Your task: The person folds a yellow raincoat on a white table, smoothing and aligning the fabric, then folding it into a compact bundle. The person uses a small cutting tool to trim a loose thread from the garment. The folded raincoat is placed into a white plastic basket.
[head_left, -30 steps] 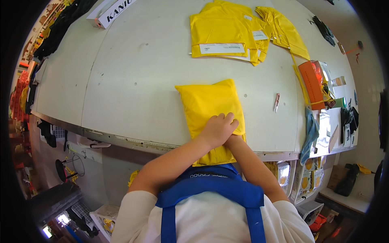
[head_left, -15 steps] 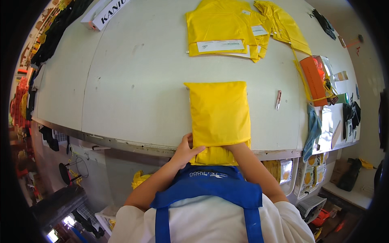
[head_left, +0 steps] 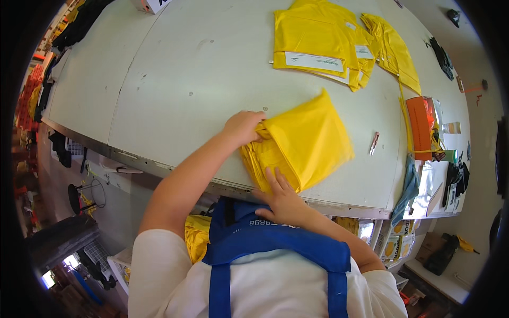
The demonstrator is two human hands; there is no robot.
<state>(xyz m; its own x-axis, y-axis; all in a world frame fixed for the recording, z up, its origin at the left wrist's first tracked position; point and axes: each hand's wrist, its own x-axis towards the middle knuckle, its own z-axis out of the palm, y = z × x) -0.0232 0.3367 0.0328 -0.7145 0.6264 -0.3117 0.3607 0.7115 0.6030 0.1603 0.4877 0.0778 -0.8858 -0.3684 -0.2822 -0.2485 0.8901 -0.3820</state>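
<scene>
One yellow bundle (head_left: 313,146) clasped in left grip (head_left: 245,127); right grip (head_left: 288,202) splayed; red tool (head_left: 374,143) rightward, yellow stack (head_left: 310,40) beyond.

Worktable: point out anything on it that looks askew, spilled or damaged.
Nothing looks spilled or plainly damaged. The yellow bundle sits askew to the front edge of the table, and at right the rumpled blue cloth reaches over that edge, as if left there loosely.

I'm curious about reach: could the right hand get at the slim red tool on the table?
Probably yes: the slim red tool lies uncovered on the table, right of the yellow bundle, with a bare gap between. The right hand is spread open at the bundle, apparently not gripping.
</scene>
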